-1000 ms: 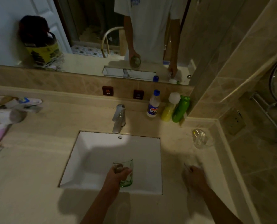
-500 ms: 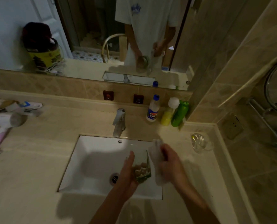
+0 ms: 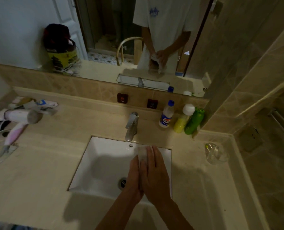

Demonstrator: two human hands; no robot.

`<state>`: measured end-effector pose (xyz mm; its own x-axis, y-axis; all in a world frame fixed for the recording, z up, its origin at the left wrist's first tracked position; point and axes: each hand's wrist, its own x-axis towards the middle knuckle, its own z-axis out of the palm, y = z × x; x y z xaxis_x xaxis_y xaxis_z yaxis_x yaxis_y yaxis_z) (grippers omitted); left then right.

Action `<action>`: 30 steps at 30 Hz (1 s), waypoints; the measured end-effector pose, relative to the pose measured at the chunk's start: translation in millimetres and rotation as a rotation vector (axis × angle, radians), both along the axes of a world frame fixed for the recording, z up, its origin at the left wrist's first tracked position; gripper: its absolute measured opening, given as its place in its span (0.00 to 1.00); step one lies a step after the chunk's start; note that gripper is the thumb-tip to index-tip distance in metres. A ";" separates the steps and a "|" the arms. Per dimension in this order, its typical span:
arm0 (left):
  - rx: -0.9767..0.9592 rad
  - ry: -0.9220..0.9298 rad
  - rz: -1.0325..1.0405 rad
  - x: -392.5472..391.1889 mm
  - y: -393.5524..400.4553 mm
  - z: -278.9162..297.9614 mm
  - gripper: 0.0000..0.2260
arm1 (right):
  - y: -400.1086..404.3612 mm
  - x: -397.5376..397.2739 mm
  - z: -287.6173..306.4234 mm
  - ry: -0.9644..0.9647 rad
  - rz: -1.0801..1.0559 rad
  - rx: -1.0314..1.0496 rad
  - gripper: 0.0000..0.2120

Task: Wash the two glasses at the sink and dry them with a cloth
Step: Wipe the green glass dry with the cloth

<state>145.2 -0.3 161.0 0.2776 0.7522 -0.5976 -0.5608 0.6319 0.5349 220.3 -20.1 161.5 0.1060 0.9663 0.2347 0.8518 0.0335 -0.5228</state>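
Observation:
Over the white sink [image 3: 103, 163] my two hands are pressed together. My left hand [image 3: 133, 177] holds the green-tinted glass, which is almost wholly hidden between the hands. My right hand [image 3: 155, 173] wraps the white cloth [image 3: 142, 152] over that glass; the cloth shows only above the fingers. The mirror reflects the cloth and the glass in the hands. A second, clear glass [image 3: 215, 153] lies on its side on the counter to the right of the sink, apart from both hands.
A chrome faucet [image 3: 132, 126] stands behind the basin. A white bottle [image 3: 167, 116], a yellow bottle [image 3: 182, 120] and a green bottle [image 3: 194, 122] line the back right corner. A hair dryer [image 3: 19, 121] with its cord lies at the left.
My right hand picked the cloth up off the counter and brought it onto the glass. The left hand tilted the glass, and both hands now close around it.

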 end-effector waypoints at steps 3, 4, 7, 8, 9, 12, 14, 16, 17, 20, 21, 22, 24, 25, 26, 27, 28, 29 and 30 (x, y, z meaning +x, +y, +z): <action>0.065 0.066 -0.006 -4.0 1.9 10.6 0.23 | 19.7 -1.7 0.9 0.447 -0.112 -0.145 0.23; 0.062 0.132 -0.032 -5.1 3.7 17.2 0.24 | 28.2 2.0 3.9 0.512 -0.113 -0.214 0.20; 0.075 0.171 -0.052 -3.8 6.1 27.2 0.28 | 44.7 22.2 7.8 0.847 -0.067 -0.469 0.10; 0.052 0.179 -0.038 -1.8 6.0 25.0 0.28 | 46.3 25.1 10.7 0.886 -0.050 -0.467 0.10; 0.036 0.190 -0.012 0.1 4.4 23.5 0.26 | 44.8 23.8 12.9 0.941 -0.048 -0.451 0.12; -0.013 0.136 0.094 1.8 4.8 19.0 0.22 | 26.8 9.2 3.9 0.652 0.010 -0.285 0.21; -0.012 0.086 0.128 -1.8 7.4 14.1 0.21 | 7.8 -2.2 -14.1 0.196 0.126 -0.207 0.25; 0.012 0.176 0.108 -3.6 11.9 8.4 0.20 | -7.9 -6.9 -26.4 -0.163 0.110 -0.220 0.27; 0.015 0.205 0.099 -2.3 12.8 7.2 0.20 | -12.6 -6.3 -28.3 -0.230 0.067 -0.218 0.27; 0.016 0.206 0.060 2.4 10.1 9.5 0.22 | -9.2 -0.9 -24.1 0.004 0.036 -0.159 0.26; 0.041 0.199 0.046 4.1 9.6 10.1 0.22 | -3.3 1.6 -18.2 0.200 -0.018 -0.181 0.26; 0.075 0.202 0.028 5.1 9.6 12.2 0.22 | 4.9 4.1 -13.3 0.420 -0.073 -0.198 0.26; 0.101 0.208 -0.008 5.7 11.3 14.0 0.20 | 22.7 11.0 0.4 0.701 -0.116 -0.258 0.23; 0.103 0.210 -0.017 6.0 13.1 13.9 0.20 | 30.0 16.2 9.5 0.767 -0.103 -0.317 0.25; 0.107 0.202 -0.026 6.3 14.2 14.2 0.20 | 34.6 23.3 14.0 0.833 -0.085 -0.358 0.29; 0.106 0.201 -0.038 6.6 15.1 14.8 0.21 | 36.3 30.5 15.0 0.940 -0.094 -0.414 0.30; 0.099 0.204 -0.036 7.4 14.9 15.8 0.21 | 36.7 35.1 18.0 1.055 -0.110 -0.467 0.23; 0.088 0.197 -0.025 8.4 14.2 16.8 0.22 | 35.2 37.8 19.7 1.110 -0.123 -0.499 0.16; 0.082 0.185 -0.008 9.2 13.6 16.6 0.23 | 33.3 35.7 19.6 1.107 -0.124 -0.485 0.12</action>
